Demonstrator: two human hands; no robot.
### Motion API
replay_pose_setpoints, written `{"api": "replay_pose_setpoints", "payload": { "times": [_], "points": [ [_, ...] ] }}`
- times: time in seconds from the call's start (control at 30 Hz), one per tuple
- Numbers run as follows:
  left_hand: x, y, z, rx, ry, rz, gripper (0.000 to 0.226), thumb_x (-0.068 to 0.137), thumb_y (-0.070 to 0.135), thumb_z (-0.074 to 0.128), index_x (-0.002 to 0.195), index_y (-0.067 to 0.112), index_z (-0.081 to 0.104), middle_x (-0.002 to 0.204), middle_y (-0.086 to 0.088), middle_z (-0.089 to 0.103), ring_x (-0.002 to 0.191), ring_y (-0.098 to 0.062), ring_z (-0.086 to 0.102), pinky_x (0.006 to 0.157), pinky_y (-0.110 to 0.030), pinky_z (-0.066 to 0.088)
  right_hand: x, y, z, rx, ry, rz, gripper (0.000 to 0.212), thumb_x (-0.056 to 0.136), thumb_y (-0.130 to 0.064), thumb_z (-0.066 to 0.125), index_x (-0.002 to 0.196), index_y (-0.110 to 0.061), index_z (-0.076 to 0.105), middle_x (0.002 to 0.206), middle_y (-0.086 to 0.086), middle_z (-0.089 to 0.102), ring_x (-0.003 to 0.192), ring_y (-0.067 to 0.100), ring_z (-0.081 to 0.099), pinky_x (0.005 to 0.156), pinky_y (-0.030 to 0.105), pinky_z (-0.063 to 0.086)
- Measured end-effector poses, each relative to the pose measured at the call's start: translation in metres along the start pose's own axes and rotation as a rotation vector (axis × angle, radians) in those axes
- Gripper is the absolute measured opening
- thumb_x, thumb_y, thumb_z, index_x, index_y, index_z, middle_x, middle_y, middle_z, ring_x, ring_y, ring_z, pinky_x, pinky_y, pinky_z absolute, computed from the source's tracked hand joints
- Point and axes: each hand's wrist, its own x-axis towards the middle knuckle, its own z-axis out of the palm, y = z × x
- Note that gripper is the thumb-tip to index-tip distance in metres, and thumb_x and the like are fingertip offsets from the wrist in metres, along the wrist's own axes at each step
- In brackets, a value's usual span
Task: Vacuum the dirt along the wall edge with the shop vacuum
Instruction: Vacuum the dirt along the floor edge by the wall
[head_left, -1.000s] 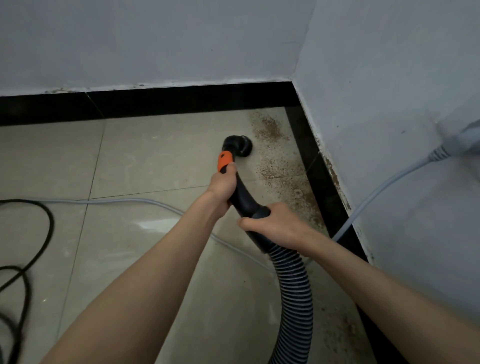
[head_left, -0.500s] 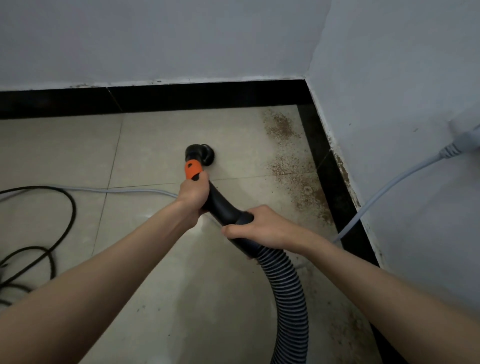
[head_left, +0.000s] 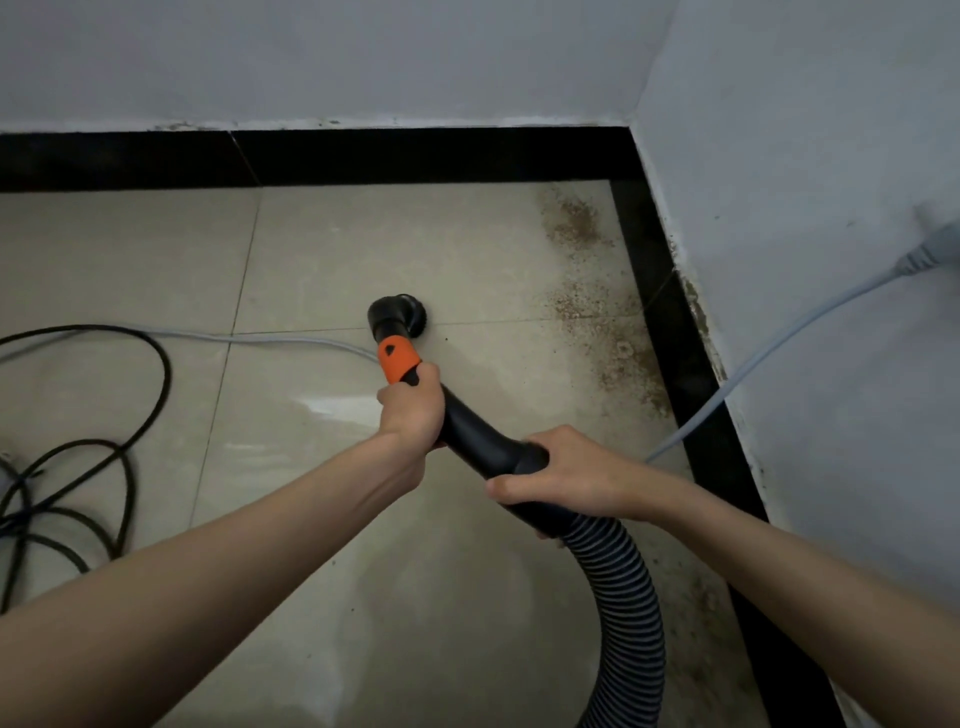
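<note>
My left hand (head_left: 413, 408) grips the black vacuum handle (head_left: 470, 426) just below its orange collar (head_left: 397, 358). My right hand (head_left: 563, 475) grips the handle lower down, where the ribbed black hose (head_left: 623, 613) begins. The round black brush nozzle (head_left: 397, 314) rests on the beige floor tile, left of the dirt. Brown dirt (head_left: 605, 332) lies in a strip along the black skirting (head_left: 670, 338) of the right wall, from the corner toward me.
A grey cable (head_left: 779, 338) runs from a plug on the right wall (head_left: 805, 260) down to the floor and on across the tiles to the left. Black cable loops (head_left: 124, 415) lie at the left. The back wall's black skirting (head_left: 363, 156) meets the right one at the corner.
The nozzle has swung left, away from the dirt strip by the right wall, and now sits on a tile joint. Both hands keep their grip on the handle.
</note>
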Motion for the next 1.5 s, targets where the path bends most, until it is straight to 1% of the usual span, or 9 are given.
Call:
{"api": "replay_pose_setpoints", "payload": {
  "times": [0.23, 0.4, 0.57, 0.67, 0.8, 1.0, 1.27, 1.37, 1.5],
  "points": [
    [-0.023, -0.007, 0.037, 0.043, -0.155, -0.016, 0.050, 0.093, 0.031, 0.044, 0.132, 0.000, 0.035, 0.103, -0.013, 0.051, 0.084, -0.024, 0.056, 0.054, -0.031, 0.049, -0.031, 0.028, -0.014, 0.038, 0.056, 0.079, 0.032, 0.083, -0.028, 0.072, 0.097, -0.001, 0.062, 0.074, 0.009, 0.067, 0.063, 0.021, 0.066, 0.062, 0.034, 0.056],
    [-0.035, -0.012, 0.037, 0.040, -0.204, -0.033, 0.045, 0.093, 0.031, 0.044, 0.127, 0.002, 0.039, 0.092, -0.009, 0.049, 0.077, -0.020, 0.054, 0.054, -0.031, 0.048, -0.045, 0.031, -0.008, 0.026, 0.065, 0.077, 0.031, 0.085, -0.029, 0.070, 0.098, -0.002, 0.062, 0.070, 0.006, 0.066, 0.057, 0.015, 0.065, 0.056, 0.027, 0.054],
    [-0.041, -0.006, 0.036, 0.007, -0.260, -0.033, 0.022, 0.096, 0.027, 0.043, 0.104, 0.007, 0.045, 0.082, -0.006, 0.048, 0.073, -0.018, 0.053, 0.061, -0.032, 0.050, -0.051, 0.028, -0.002, 0.046, 0.121, 0.071, 0.030, 0.083, -0.030, 0.070, 0.095, -0.003, 0.064, 0.071, 0.008, 0.067, 0.056, 0.017, 0.064, 0.057, 0.029, 0.055],
    [-0.034, 0.010, 0.048, 0.031, -0.328, -0.010, 0.017, 0.097, 0.026, 0.042, 0.092, 0.009, 0.045, 0.077, -0.004, 0.045, 0.068, -0.016, 0.049, 0.056, -0.029, 0.045, -0.042, 0.023, -0.006, 0.040, 0.220, 0.065, 0.029, 0.080, -0.036, 0.070, 0.085, -0.008, 0.066, 0.071, 0.006, 0.068, 0.061, 0.019, 0.066, 0.065, 0.038, 0.057],
    [-0.025, 0.023, 0.073, 0.079, -0.431, 0.011, 0.022, 0.097, 0.028, 0.043, 0.105, 0.007, 0.043, 0.078, -0.004, 0.046, 0.070, -0.016, 0.050, 0.060, -0.030, 0.048, -0.036, 0.026, -0.017, 0.059, 0.299, 0.089, 0.042, 0.073, -0.046, 0.071, 0.093, -0.011, 0.061, 0.080, 0.007, 0.068, 0.071, 0.025, 0.068, 0.074, 0.046, 0.058],
    [-0.016, 0.034, 0.092, 0.093, -0.418, 0.043, 0.024, 0.097, 0.029, 0.044, 0.103, 0.006, 0.045, 0.081, -0.005, 0.050, 0.072, -0.017, 0.052, 0.063, -0.030, 0.047, -0.025, 0.022, -0.029, 0.112, 0.344, 0.081, 0.030, 0.080, -0.037, 0.070, 0.086, -0.008, 0.063, 0.074, 0.008, 0.065, 0.068, 0.025, 0.065, 0.074, 0.046, 0.057],
    [0.016, 0.071, 0.093, 0.022, -0.307, 0.070, 0.034, 0.099, 0.032, 0.044, 0.119, 0.005, 0.043, 0.084, -0.005, 0.051, 0.075, -0.018, 0.053, 0.067, -0.031, 0.046, 0.025, -0.015, -0.056, 0.172, 0.326, 0.043, 0.028, 0.077, -0.032, 0.073, 0.085, -0.007, 0.062, 0.071, 0.008, 0.064, 0.058, 0.022, 0.064, 0.053, 0.030, 0.054],
    [0.023, 0.080, 0.106, 0.074, -0.333, 0.096, 0.035, 0.099, 0.030, 0.046, 0.120, 0.003, 0.043, 0.081, -0.005, 0.049, 0.074, -0.019, 0.052, 0.074, -0.034, 0.045, 0.033, -0.015, -0.069, 0.195, 0.352, 0.045, 0.030, 0.078, -0.033, 0.074, 0.086, -0.007, 0.062, 0.072, 0.008, 0.063, 0.057, 0.022, 0.063, 0.052, 0.029, 0.053],
    [0.032, 0.083, 0.127, 0.188, -0.369, 0.157, 0.044, 0.100, 0.032, 0.040, 0.129, 0.000, 0.040, 0.094, -0.007, 0.051, 0.090, -0.024, 0.052, 0.078, -0.034, 0.046, 0.038, -0.002, -0.087, 0.236, 0.385, 0.049, 0.032, 0.078, -0.035, 0.074, 0.088, -0.008, 0.062, 0.075, 0.009, 0.064, 0.059, 0.022, 0.064, 0.055, 0.031, 0.054]
  ]
}}
